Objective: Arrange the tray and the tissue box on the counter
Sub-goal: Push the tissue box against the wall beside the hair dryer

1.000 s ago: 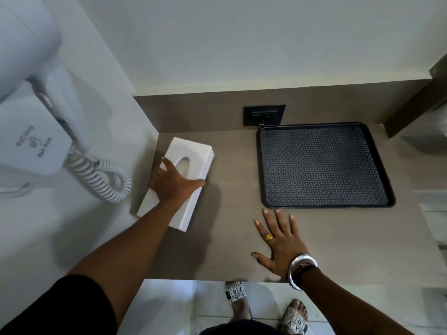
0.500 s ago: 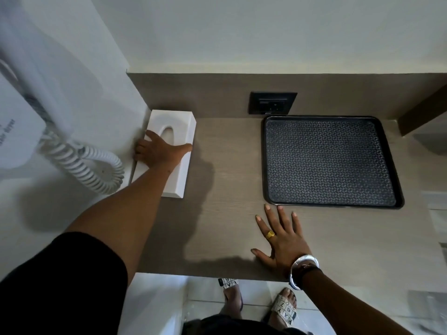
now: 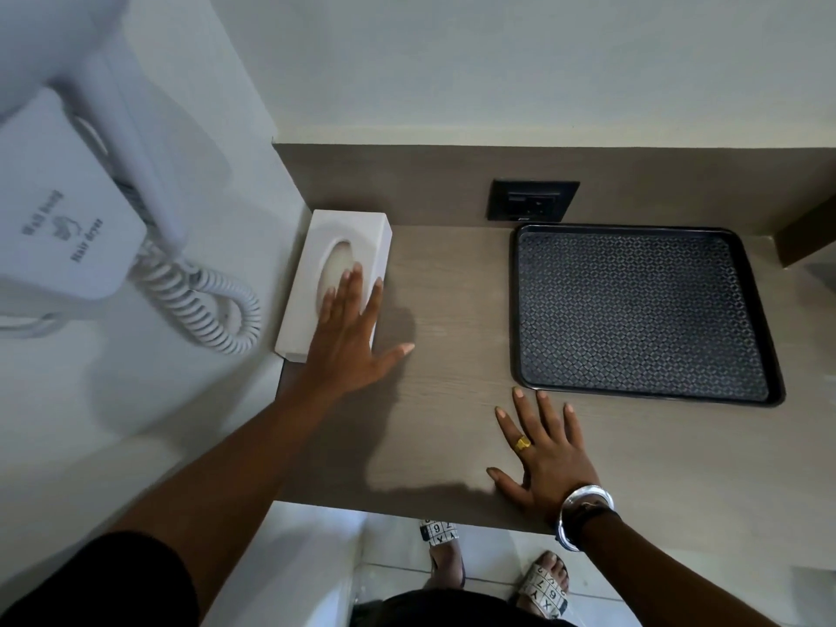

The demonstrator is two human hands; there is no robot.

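Note:
The white tissue box (image 3: 348, 233) lies on the wooden counter (image 3: 452, 337), pushed into the back left corner against the side wall. My left hand (image 3: 350, 337) hovers flat and open over the box's near end, fingers spread, gripping nothing. The black patterned tray (image 3: 638, 310) sits at the back right of the counter, close to the back panel. My right hand (image 3: 543, 454) rests flat on the counter with fingers apart, just in front of the tray's near left corner.
A white wall-mounted hair dryer (image 3: 68, 210) with a coiled cord (image 3: 203, 300) hangs on the left wall beside the box. A black power socket (image 3: 531, 200) sits in the back panel. The counter's front edge is near my right wrist; my sandalled feet show below.
The tissue box has slid back into the left corner and squared against the wall. My left hand has let go of it and opened flat. The right hand stays put.

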